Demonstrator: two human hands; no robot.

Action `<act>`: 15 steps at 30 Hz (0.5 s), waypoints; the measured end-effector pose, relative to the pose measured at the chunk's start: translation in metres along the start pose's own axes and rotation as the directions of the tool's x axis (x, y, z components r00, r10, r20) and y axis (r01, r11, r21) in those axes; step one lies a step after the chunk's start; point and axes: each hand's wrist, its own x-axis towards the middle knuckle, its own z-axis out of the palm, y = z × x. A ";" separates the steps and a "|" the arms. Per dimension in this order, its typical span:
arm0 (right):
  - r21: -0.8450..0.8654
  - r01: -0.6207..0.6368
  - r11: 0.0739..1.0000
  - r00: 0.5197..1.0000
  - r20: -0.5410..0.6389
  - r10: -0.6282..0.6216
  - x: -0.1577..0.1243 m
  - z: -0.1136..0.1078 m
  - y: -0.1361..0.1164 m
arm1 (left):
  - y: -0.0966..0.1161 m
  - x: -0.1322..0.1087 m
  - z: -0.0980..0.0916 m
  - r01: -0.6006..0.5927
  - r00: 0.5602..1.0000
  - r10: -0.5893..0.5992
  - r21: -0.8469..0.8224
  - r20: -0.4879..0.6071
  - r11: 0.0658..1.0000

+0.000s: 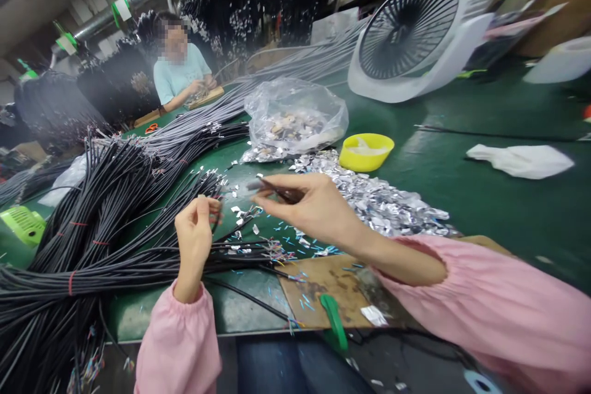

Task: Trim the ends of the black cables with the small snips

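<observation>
My left hand [194, 231] is closed in a pinch on the end of a black cable [215, 217], mostly hidden by the fingers. A short gap to its right, my right hand [318, 206] is closed around dark tweezers [282, 192], their tips blurred and pointing left. Below and between the hands, a bundle of black cables [152, 271] lies across the table, its stripped ends showing coloured wires [277, 251]. Crumpled silver foil scraps [392, 203] are heaped beyond my right hand, and small blue bits [305, 301] are strewn around.
A clear plastic bag [300, 114] of scraps and a yellow bowl [367, 152] stand beyond the hands. A white fan [415, 37] is at back right, near a white cloth [521, 160]. Green tape [333, 320] crosses the brown board [318, 286]. Another person [182, 77] sits across the table.
</observation>
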 end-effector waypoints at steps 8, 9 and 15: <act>0.018 0.025 1.000 0.999 0.033 -0.026 0.007 -0.005 0.004 | -0.033 0.011 0.000 0.004 0.987 -0.117 0.724 0.106 0.690; 0.024 0.031 0.999 0.997 0.064 -0.032 0.007 -0.004 0.005 | -0.034 0.011 0.003 0.017 0.987 -0.129 0.743 0.094 0.669; -0.065 0.076 0.995 0.982 0.177 -0.063 0.011 -0.004 0.007 | -0.036 0.012 0.006 0.050 0.987 -0.149 0.741 0.068 0.670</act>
